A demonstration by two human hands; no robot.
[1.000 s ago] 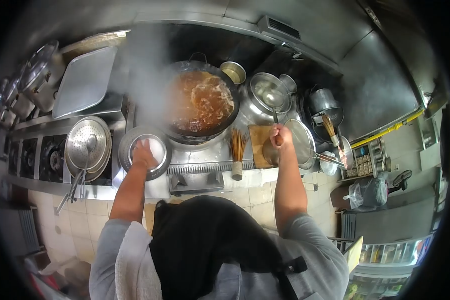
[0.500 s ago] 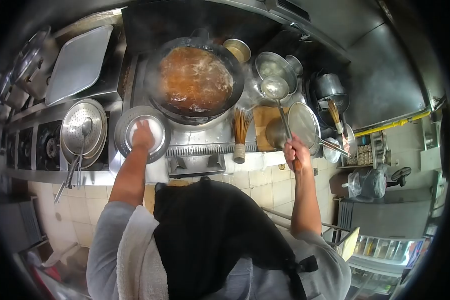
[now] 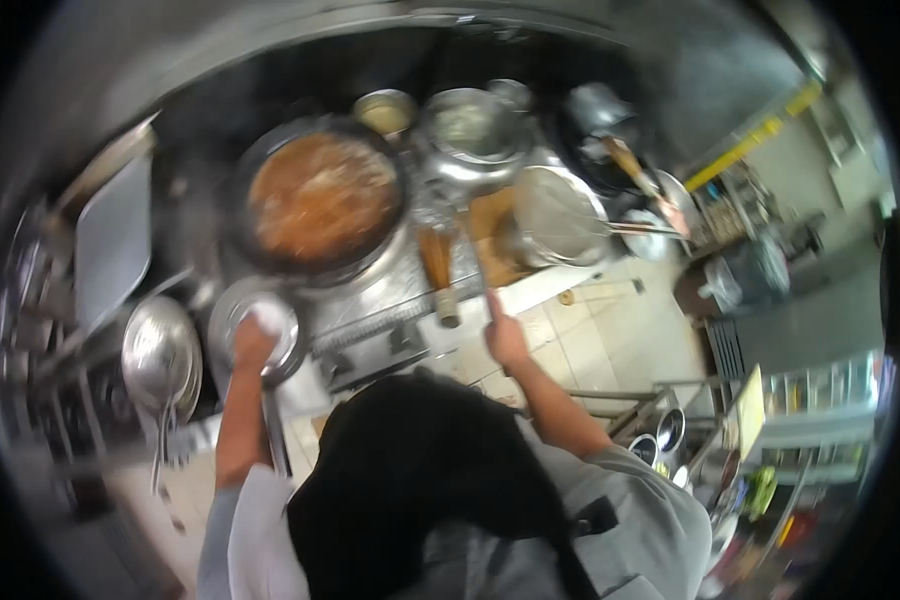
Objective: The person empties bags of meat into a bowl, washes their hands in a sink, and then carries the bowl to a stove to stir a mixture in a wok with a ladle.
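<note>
We have our left hand [image 3: 255, 340] down in one bowl [image 3: 289, 345] of white contents near the tabletop's [image 3: 365, 303] front edge; blur keeps us from telling whether its fingers are spread. Our right hand [image 3: 505, 338] wraps its fingers around the handle of one ladle [image 3: 481, 260], which slants over the tabletop just beside a board [image 3: 490, 225]. One wok [image 3: 320, 200] of bubbling reddish-brown liquid sits beyond our left hand. Toward the back edge we count three round vessels: a pot [image 3: 385, 112] with yellowish contents, a basin [image 3: 473, 128] of cloudy liquid and a smaller cup [image 3: 510, 95]. We see two brushes [image 3: 437, 260] and, right of the board, one sieve [image 3: 562, 212].
</note>
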